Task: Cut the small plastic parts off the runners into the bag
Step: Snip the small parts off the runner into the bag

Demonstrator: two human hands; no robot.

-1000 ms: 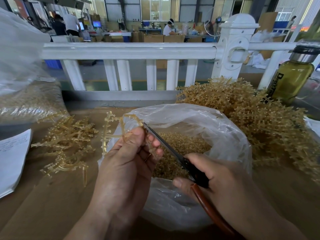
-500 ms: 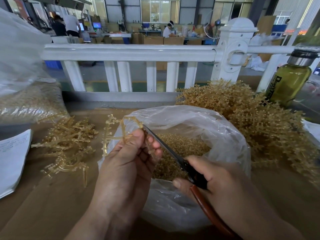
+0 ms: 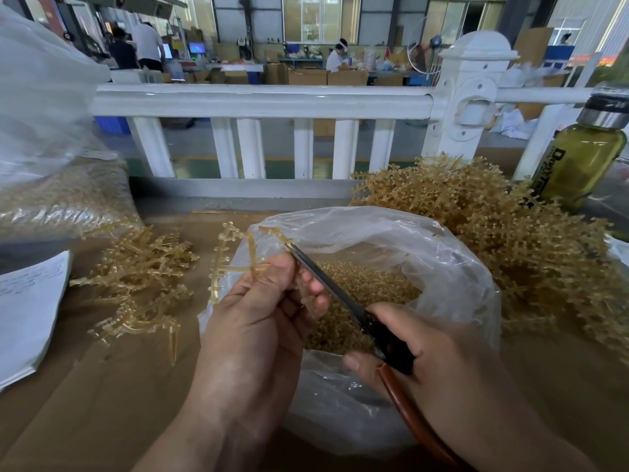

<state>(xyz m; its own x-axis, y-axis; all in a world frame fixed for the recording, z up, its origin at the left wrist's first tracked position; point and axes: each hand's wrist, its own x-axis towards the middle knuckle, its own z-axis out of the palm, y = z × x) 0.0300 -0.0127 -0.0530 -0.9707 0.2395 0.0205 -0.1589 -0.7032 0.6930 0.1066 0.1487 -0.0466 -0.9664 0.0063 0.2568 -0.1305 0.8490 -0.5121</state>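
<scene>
White paper sheets (image 3: 29, 315) lay far left; beside them sat a small heap of tan plastic runners (image 3: 139, 284); the left hand (image 3: 258, 332) pinched one thin tan runner (image 3: 220, 258) over the clear plastic bag (image 3: 429, 253); small tan cut parts (image 3: 367, 284) filled the bag's bottom; the right hand (image 3: 442, 362) gripped black scissors with a red-brown handle (image 3: 326, 284), tips at the runner, blades maybe closed; a big tan runner pile (image 3: 510, 233) and a green see-through bottle (image 3: 582, 165) stood right.
</scene>
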